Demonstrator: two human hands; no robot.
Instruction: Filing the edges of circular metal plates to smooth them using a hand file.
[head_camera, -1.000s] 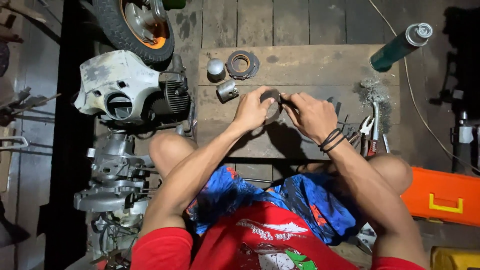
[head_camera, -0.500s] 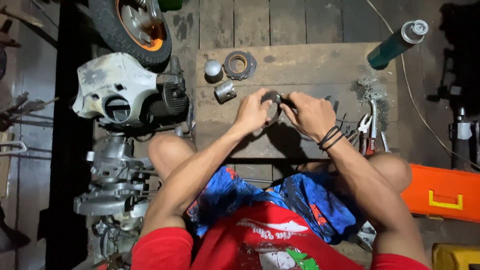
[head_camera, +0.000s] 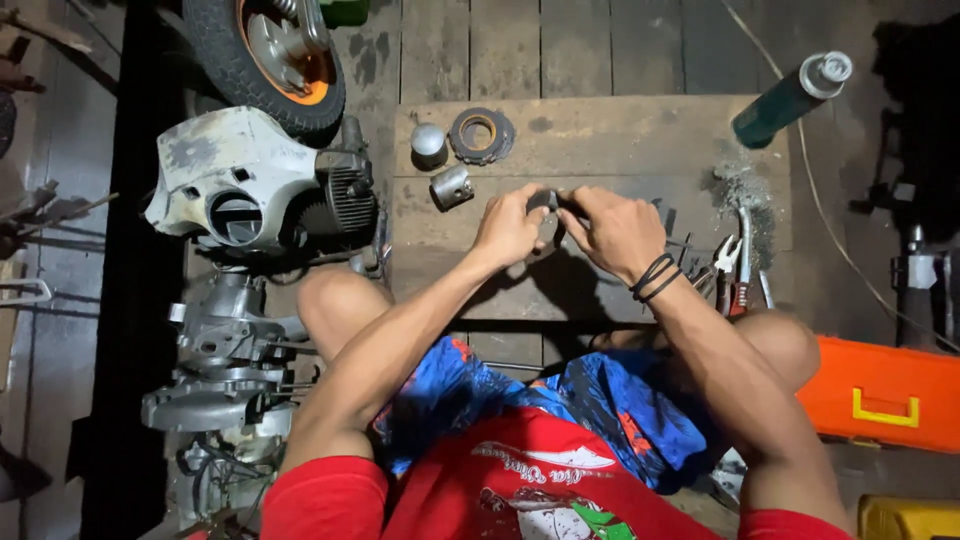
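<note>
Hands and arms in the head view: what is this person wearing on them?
Both hands, left and right, are bare, no gloves. The right wrist carries a few thin black bands. The forearms are uncovered; short red sleeves show only at the upper arms.

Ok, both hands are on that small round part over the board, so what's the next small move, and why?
Probably keep the round metal part low over the wooden board and work it there. The left hand and right hand pinch it from opposite sides, and most of it is hidden by the fingers. The pliers lie just right of the right wrist, within easy reach if grip is needed.
</note>
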